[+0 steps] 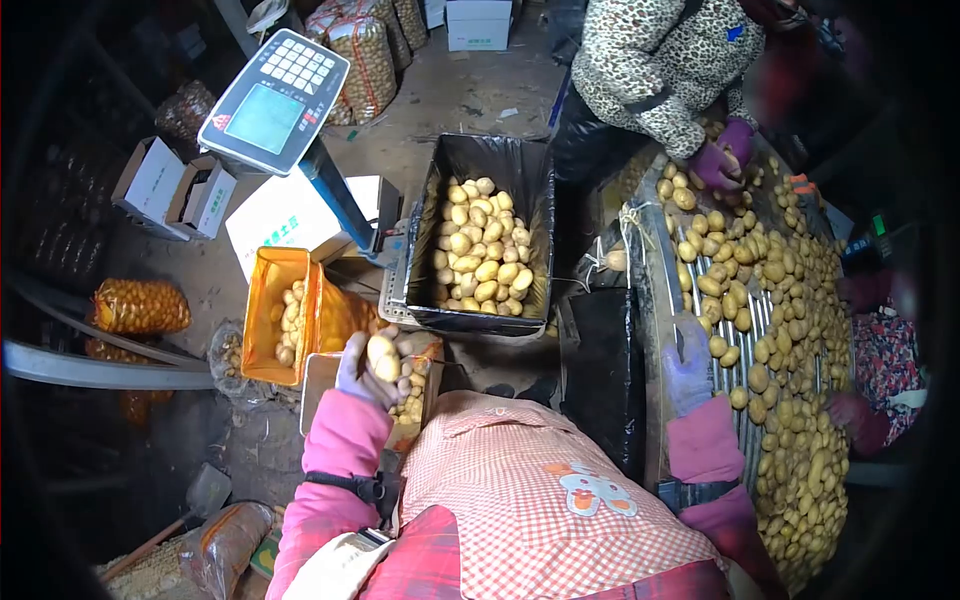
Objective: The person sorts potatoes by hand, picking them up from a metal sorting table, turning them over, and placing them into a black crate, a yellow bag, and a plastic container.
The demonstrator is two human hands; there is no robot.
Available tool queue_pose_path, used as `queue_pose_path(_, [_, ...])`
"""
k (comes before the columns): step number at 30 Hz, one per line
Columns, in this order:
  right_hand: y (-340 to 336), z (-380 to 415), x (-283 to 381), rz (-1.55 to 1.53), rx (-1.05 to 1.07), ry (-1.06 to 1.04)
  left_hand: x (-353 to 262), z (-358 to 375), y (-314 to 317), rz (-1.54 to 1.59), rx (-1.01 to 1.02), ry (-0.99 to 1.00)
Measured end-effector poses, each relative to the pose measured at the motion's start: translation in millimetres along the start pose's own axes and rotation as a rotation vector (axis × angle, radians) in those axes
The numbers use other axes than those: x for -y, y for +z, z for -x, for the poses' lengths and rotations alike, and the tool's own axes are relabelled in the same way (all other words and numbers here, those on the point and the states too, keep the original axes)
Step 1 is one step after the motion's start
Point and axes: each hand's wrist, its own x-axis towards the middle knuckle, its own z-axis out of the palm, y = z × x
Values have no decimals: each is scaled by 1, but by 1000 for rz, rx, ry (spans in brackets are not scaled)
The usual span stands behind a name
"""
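Observation:
My left hand (362, 372), in a pale glove, is closed around a potato (382, 358) and holds it above an open carton (320, 385) with small potatoes inside. Beside that carton stands an orange crate (262, 330) with more potatoes. On the near edge of the sorting table (655, 400) rests my right hand (688, 362), gloved in light purple; its fingers look stretched out and hold nothing. Just past them, loose potatoes (765, 290) cover the metal rollers. A box lined with black plastic (425, 210), part full of potatoes, sits on the scale platform (395, 300) ahead of me.
The scale's display (270, 110) rises on a blue post at the left. A co-worker in a spotted jacket (640, 70) handles potatoes with purple gloves (722, 160). Another person's sleeve (870, 415) shows at right. White cartons (290, 215) and net sacks (360, 70) stand around.

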Motion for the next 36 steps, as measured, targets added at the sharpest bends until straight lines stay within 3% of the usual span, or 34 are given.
queue_pose_path(4, [3,2,-3,-7,-42,14,6,-37,57,-136,291,-20])
queue_pose_path(6, [4,2,-9,12,-21,18,11,-53,71,-110,228,-73])
queue_pose_path(8, [2,4,-5,39,-29,48,17,-79,70,-40,292,-79])
queue_pose_path(10, [-12,4,-2,19,21,-30,16,-96,69,-234,-213,-42])
queue_pose_path(11, [-32,4,-1,-87,89,53,13,-103,68,-239,-309,-52])
queue_pose_path(12, [-50,8,-17,-137,16,206,12,-109,67,-256,-397,-74])
queue_pose_path(14, [-121,22,-34,-156,-194,559,16,-106,74,-278,-199,-85])
queue_pose_path(16, [-175,59,-70,88,-350,612,17,-122,70,-350,5,-114])
queue_pose_path(17, [-183,102,-126,127,-399,641,31,-134,82,-391,68,-144])
queue_pose_path(18, [-195,119,-120,144,-425,669,43,-136,105,-430,121,-155])
queue_pose_path(19, [-200,135,-108,120,-314,845,61,-138,125,-501,51,-155])
queue_pose_path(20, [-200,151,-99,81,-193,1017,77,-143,140,-488,263,-233])
queue_pose_path(21, [-186,174,-106,-254,-164,1062,97,-143,162,-486,351,-336])
queue_pose_path(22, [-171,195,-111,-592,-138,1081,117,-141,184,-482,439,-441])
queue_pose_path(24, [-149,196,-76,-379,24,809,143,-138,206,-832,550,-517])
queue_pose_path(25, [-148,179,-57,-392,5,823,158,-139,211,-881,660,-560])
queue_pose_path(27, [-158,135,-31,172,-145,460,184,-137,230,-1023,800,-692])
queue_pose_path(28, [-159,123,-33,-56,-41,704,199,-132,236,-1027,755,-695])
queue_pose_path(30, [-156,107,-42,223,-61,445,230,-137,246,-1731,1073,-277])
queue_pose_path(31, [-154,100,-43,251,6,396,241,-136,257,-1596,1176,-262])
queue_pose_path(32, [-152,93,-44,278,73,343,260,-132,261,-1418,1257,-104])
queue_pose_path(34, [-126,100,-64,387,250,285,291,-139,269,-1641,1596,453])
queue_pose_path(36, [-126,81,-58,496,599,395,316,-131,280,-1918,1679,363])
